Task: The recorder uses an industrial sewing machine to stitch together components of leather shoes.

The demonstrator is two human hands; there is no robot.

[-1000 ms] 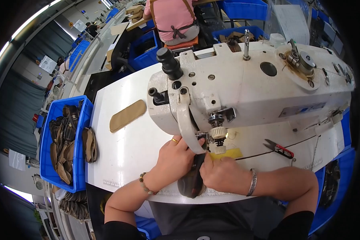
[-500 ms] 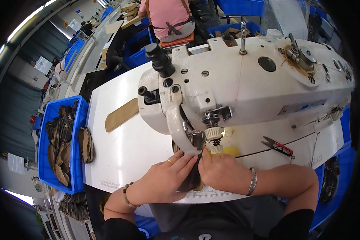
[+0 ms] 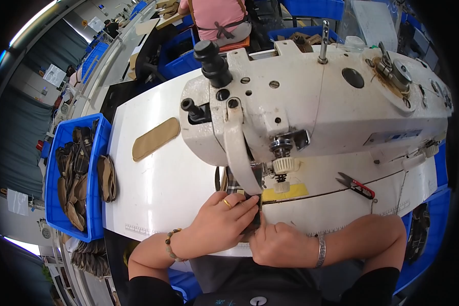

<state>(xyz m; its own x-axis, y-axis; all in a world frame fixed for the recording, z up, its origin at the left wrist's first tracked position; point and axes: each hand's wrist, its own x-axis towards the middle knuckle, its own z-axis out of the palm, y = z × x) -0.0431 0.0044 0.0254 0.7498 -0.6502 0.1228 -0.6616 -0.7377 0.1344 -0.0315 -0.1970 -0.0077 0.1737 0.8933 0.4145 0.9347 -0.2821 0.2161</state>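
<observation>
Near the front edge of the bench, my flat left hand and curled right hand touch plaid fabric, probably soft, light, best taken edgewise, any pinch hidden.

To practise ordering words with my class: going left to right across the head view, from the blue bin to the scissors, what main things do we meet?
Blue bin, tan rounded piece, left hand, right hand, scissors.
</observation>
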